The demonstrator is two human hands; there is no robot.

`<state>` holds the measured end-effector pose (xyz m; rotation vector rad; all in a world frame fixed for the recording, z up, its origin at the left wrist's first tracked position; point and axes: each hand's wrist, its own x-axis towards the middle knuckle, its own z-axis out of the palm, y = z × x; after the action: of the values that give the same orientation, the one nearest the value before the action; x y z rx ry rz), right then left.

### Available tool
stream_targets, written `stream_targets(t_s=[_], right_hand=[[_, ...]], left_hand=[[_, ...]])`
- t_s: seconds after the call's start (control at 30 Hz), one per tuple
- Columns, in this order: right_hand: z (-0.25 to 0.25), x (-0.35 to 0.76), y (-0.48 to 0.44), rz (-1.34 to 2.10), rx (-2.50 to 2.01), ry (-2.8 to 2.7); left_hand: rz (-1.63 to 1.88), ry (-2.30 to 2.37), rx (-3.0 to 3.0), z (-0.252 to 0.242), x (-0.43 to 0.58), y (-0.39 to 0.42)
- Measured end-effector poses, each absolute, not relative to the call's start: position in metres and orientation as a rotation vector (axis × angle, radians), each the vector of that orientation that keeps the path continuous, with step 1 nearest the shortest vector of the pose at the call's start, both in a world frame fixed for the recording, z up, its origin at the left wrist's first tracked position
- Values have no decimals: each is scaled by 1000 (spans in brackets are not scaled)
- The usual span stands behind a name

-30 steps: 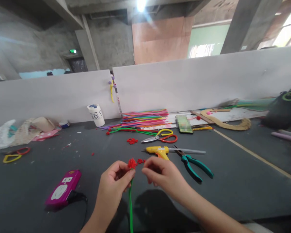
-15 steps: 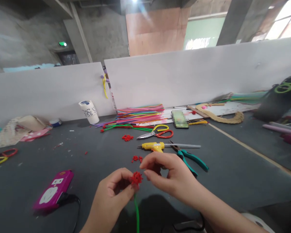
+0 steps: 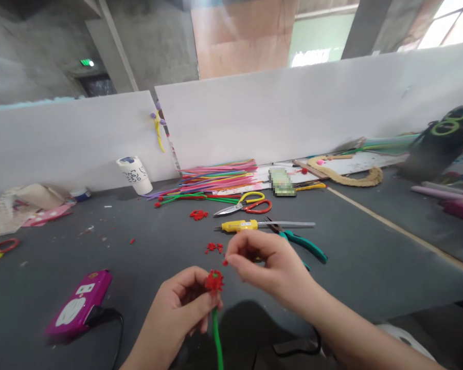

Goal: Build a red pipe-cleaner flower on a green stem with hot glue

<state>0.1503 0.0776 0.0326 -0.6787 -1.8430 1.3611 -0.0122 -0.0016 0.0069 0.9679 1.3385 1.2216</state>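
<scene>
My left hand (image 3: 181,306) pinches a red pipe-cleaner flower (image 3: 215,282) just under its head. A green spot shows in the flower's centre, and its green stem (image 3: 217,341) hangs down below my fingers. To the right and slightly higher, my right hand (image 3: 268,261) is closed, thumb against forefinger, with a small red piece (image 3: 225,262) at the fingertips. That piece is apart from the flower. Several red bits (image 3: 214,247) lie on the table just beyond. Behind my right hand is a yellow glue gun (image 3: 239,226), partly hidden, with a clear glue stick in it.
Teal-handled pliers (image 3: 306,246) and scissors (image 3: 247,205) lie beyond my right hand. More red pieces (image 3: 198,215) and bundled pipe cleaners (image 3: 219,177) are farther back. A magenta device (image 3: 79,303) with a black cable sits at left. A white roll (image 3: 135,176) stands near the partition (image 3: 273,113).
My right hand now shows a small red piece at its fingertips, its thumb and forefinger brought together. The flower has tilted, showing its green centre. The whole view has shifted slightly.
</scene>
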Motion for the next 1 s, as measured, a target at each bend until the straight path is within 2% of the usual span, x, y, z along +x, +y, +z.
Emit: stream_targets(t_s=[0.27, 1.0], right_hand=[[20, 142, 75, 1464, -728, -1914], [13, 133, 70, 1423, -751, -1940]], left_hand=[[1314, 1196, 632, 9, -9, -1], [1361, 1204, 651, 5, -16, -2]])
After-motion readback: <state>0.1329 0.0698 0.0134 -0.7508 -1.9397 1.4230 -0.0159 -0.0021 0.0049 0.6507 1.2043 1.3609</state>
